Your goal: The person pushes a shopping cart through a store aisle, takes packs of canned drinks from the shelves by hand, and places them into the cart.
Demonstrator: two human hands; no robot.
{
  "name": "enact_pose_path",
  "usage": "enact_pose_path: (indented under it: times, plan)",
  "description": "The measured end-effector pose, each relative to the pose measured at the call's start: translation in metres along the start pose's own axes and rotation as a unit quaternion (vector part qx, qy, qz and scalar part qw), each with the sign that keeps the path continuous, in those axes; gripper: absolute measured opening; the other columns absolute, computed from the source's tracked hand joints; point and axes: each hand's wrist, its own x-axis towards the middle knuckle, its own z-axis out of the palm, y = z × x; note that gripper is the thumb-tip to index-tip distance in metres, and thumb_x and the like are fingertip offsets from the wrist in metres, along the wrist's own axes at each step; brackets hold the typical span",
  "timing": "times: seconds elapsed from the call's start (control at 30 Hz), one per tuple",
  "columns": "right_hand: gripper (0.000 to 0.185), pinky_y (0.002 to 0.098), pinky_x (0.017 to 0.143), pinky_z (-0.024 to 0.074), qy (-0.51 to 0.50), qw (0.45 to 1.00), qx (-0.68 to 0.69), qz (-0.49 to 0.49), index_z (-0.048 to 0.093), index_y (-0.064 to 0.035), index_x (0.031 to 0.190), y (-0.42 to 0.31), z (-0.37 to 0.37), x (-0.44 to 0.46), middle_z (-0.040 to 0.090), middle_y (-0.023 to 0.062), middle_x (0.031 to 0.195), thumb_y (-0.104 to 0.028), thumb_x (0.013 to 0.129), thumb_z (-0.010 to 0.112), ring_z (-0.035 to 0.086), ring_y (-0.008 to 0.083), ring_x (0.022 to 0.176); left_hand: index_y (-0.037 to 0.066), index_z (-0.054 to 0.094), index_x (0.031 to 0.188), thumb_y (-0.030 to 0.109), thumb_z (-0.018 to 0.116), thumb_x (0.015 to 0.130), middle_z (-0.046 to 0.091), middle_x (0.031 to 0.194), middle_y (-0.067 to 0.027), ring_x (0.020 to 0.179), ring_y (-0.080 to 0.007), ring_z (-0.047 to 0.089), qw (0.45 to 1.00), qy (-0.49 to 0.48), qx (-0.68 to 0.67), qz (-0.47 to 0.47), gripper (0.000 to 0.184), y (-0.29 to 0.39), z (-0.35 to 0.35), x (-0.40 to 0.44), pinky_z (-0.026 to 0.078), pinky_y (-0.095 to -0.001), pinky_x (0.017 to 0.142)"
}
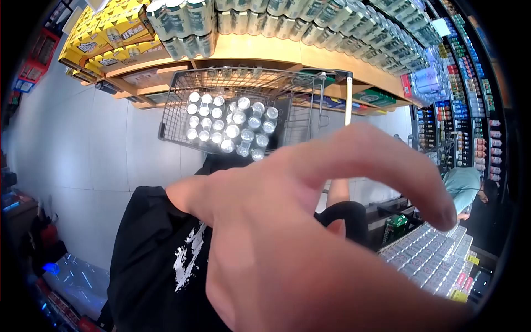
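Observation:
My left hand (260, 221) fills the middle of the view, very close to the camera. One finger curves to the right, apart from the large blurred part of the hand at the lower right; nothing shows between them. Behind it, my right forearm (338, 192) comes out of a dark sleeve. It runs up beneath the curved finger towards the pale cart handle (348, 102), with my right hand hidden. Beyond the hands stands a wire shopping cart (171, 110). It holds packs of drinks (232, 130) with round, shiny pale tops.
Green-silver cans (326, 27) and yellow cartons (105, 39) are stacked on a wooden shelf (254, 50) behind the cart. At the lower right lies a stack of wrapped can packs (431, 257). A person in a teal shirt (462, 188) is near the right-hand shelves. Grey tile floor (83, 144) extends left.

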Motion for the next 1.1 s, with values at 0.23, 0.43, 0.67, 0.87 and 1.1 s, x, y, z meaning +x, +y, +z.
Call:
enact_pose_path:
  times: [0.23, 0.43, 0.67, 0.87, 1.1]
  plan:
    - [0.028, 0.0468, 0.074, 0.0503, 0.001, 0.999, 0.03, -0.024, 0.067, -0.0039, 0.092, 0.016, -0.014, -0.01, 0.066, 0.0225, 0.085, -0.029, 0.08, 0.066, 0.064, 0.0401, 0.084, 0.018, 0.053, 0.075, -0.019, 0.049, 0.074, 0.048, 0.094, 0.0032, 0.097, -0.0124, 0.046, 0.999, -0.026, 0.007, 0.017, 0.037, -0.012, 0.025, -0.004, 0.047, -0.0363, 0.074]
    - [0.027, 0.0473, 0.074, 0.0501, -0.009, 0.999, 0.029, -0.033, 0.067, -0.0024, 0.092, 0.042, 0.004, 0.02, 0.066, 0.0232, 0.086, -0.026, 0.079, 0.067, 0.064, 0.0405, 0.084, 0.017, 0.052, 0.074, -0.019, 0.048, 0.075, 0.047, 0.092, 0.0027, 0.095, -0.0111, 0.047, 0.999, -0.014, 0.043, 0.03, 0.036, -0.012, 0.017, -0.004, 0.047, -0.0359, 0.073]
    - [0.028, 0.0473, 0.075, 0.0503, 0.006, 0.999, 0.024, -0.029, 0.068, -0.0025, 0.094, 0.049, 0.0, 0.027, 0.066, 0.023, 0.086, -0.026, 0.078, 0.067, 0.064, 0.0406, 0.084, 0.016, 0.052, 0.072, -0.019, 0.047, 0.076, 0.047, 0.09, 0.0021, 0.093, -0.0095, 0.047, 0.996, 0.011, 0.082, 0.042, 0.035, 0.011, 0.022, -0.012, 0.048, -0.0355, 0.072]
    - [0.028, 0.0474, 0.076, 0.0498, -0.002, 0.999, 0.031, -0.035, 0.068, -0.0023, 0.093, 0.053, -0.003, 0.031, 0.066, 0.023, 0.086, -0.026, 0.078, 0.067, 0.063, 0.0409, 0.084, 0.015, 0.052, 0.072, -0.01, 0.048, 0.083, 0.046, 0.088, 0.0012, 0.089, -0.008, 0.046, 0.992, 0.063, 0.109, 0.012, 0.027, 0.026, 0.032, -0.026, 0.048, -0.0379, 0.07]
    - [0.029, 0.048, 0.075, 0.0494, -0.005, 0.999, 0.032, -0.042, 0.067, -0.0028, 0.094, 0.054, -0.009, 0.023, 0.066, 0.0235, 0.086, -0.027, 0.079, 0.066, 0.063, 0.0414, 0.084, 0.014, 0.053, 0.072, 0.012, 0.05, 0.092, 0.048, 0.087, 0.0008, 0.088, -0.0104, 0.048, 0.979, 0.186, 0.039, -0.077, 0.021, 0.04, 0.058, -0.02, 0.048, -0.0408, 0.071]
